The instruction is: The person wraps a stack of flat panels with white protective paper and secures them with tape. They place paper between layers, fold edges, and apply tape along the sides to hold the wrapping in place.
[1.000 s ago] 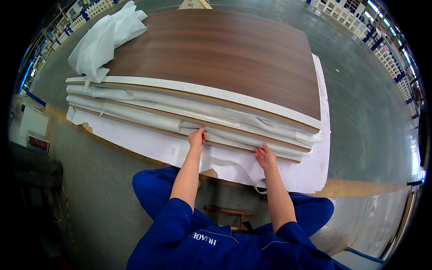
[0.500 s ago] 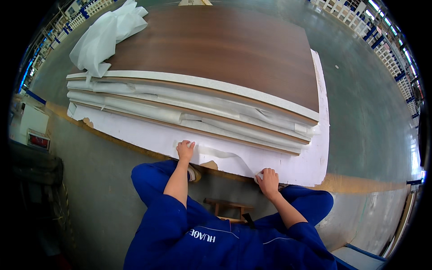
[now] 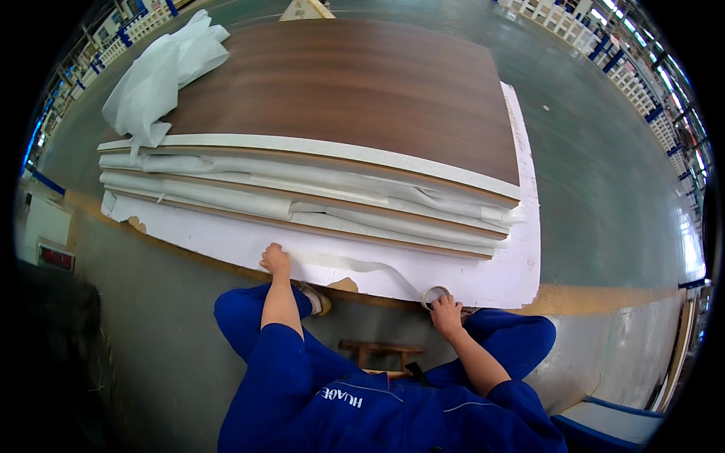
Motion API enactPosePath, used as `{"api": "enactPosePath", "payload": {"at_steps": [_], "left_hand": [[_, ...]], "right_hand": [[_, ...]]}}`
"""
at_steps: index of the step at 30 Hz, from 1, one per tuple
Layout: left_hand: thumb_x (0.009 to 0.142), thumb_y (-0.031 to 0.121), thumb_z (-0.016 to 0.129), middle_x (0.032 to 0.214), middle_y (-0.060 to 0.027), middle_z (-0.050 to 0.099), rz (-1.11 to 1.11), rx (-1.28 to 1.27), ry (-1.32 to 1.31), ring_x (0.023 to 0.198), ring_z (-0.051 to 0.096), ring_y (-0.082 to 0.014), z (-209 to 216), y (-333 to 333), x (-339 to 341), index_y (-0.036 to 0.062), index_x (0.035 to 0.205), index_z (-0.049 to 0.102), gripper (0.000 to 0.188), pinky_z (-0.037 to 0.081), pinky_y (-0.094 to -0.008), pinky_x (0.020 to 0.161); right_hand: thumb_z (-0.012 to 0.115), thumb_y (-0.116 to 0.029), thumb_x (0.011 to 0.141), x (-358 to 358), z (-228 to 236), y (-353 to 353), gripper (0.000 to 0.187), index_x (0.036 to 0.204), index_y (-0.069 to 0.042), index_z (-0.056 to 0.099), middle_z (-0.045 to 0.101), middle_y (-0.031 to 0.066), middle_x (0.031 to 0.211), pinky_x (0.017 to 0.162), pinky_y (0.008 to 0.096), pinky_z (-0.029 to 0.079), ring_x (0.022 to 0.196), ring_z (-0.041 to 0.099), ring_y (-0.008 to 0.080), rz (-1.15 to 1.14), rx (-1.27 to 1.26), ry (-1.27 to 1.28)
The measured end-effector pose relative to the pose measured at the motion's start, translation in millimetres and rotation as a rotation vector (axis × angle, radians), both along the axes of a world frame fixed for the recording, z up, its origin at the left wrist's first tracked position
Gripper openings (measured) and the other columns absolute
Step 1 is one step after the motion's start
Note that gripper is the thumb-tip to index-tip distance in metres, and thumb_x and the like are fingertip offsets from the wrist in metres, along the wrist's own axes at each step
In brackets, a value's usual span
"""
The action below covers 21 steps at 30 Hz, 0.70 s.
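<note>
A strip of whitish tape (image 3: pixel 341 262) stretches between my two hands, over the white board (image 3: pixel 219 238) near its front edge. My left hand (image 3: pixel 275 259) is closed on the strip's free end, its fingers curled together. In my right hand (image 3: pixel 447 314) is the tape roll (image 3: pixel 434 295), gripped at its side with the ring standing partly on edge. Behind the strip lies a stack of panels, the top one a brown wood-grain panel (image 3: pixel 347 90) with a white front edge. White foam sheeting (image 3: pixel 226 198) sticks out between the stacked panels.
Crumpled white wrapping (image 3: pixel 162 72) lies on the stack's far left corner. The board's front edge is chipped, with a torn brown patch (image 3: pixel 345 285). Below, between my legs, stands a small wooden stool (image 3: pixel 380 349). White fencing (image 3: pixel 544 26) lines the far right.
My left hand has drawn left with the tape end, so the strip is longer. The roll now shows more in my right hand. The whole view has shifted slightly.
</note>
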<state>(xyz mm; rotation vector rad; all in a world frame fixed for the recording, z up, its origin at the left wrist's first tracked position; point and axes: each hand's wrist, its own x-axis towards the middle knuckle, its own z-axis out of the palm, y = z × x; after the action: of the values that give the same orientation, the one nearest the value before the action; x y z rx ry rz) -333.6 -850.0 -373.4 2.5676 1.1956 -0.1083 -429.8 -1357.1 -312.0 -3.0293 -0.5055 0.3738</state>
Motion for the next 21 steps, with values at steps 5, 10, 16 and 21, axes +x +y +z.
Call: {"api": "enactPosePath", "payload": {"at_steps": [5, 10, 16, 21], "left_hand": [[0.077, 0.021, 0.07, 0.087, -0.0041, 0.069, -0.067, 0.0, -0.03, 0.09, 0.064, -0.0258, 4.0, 8.4, -15.7, 0.0175, 0.085, 0.07, 0.009, 0.042, -0.0429, 0.08], [0.078, 0.022, 0.07, 0.086, -0.0052, 0.07, -0.071, -0.124, -0.046, 0.087, 0.065, -0.0266, 9.8, 24.7, -17.2, 0.0166, 0.085, 0.07, 0.01, 0.042, -0.0417, 0.081], [0.077, 0.023, 0.073, 0.08, -0.0096, 0.069, -0.278, -0.448, -0.283, 0.074, 0.064, -0.0215, 20.3, 71.1, -3.1, 0.0042, 0.089, 0.07, 0.023, 0.048, -0.0349, 0.07], [0.076, 0.023, 0.074, 0.079, -0.0098, 0.069, -0.305, -0.519, -0.439, 0.07, 0.063, -0.0174, 45.9, 49.7, 28.5, 0.0007, 0.088, 0.069, 0.025, 0.048, -0.0322, 0.066]], "right_hand": [[0.051, -0.021, 0.09, 23.7, 7.2, -29.7, 0.013, 0.095, -0.01, 0.056, 0.064, 0.0116, 0.082, 0.098, 0.0578, 0.03, 0.086, 0.063, 0.0285, 0.112, -0.089, 0.107], [0.056, -0.026, 0.09, 64.2, 54.1, -62.8, 0.018, 0.093, -0.008, 0.053, 0.063, 0.0131, 0.079, 0.096, 0.0463, 0.036, 0.083, 0.062, 0.028, 0.37, 0.07, 0.059], [0.064, -0.032, 0.084, 88.7, 92.9, -107.2, 0.027, 0.083, -0.007, 0.053, 0.062, 0.0114, 0.076, 0.087, 0.0418, 0.043, 0.079, 0.06, 0.0315, 0.504, 0.292, 0.002], [0.067, -0.036, 0.081, 105.0, 128.1, -148.7, 0.032, 0.074, -0.008, 0.053, 0.059, 0.0097, 0.069, 0.086, 0.0407, 0.043, 0.071, 0.059, 0.029, 0.402, 0.22, -0.117]]}}
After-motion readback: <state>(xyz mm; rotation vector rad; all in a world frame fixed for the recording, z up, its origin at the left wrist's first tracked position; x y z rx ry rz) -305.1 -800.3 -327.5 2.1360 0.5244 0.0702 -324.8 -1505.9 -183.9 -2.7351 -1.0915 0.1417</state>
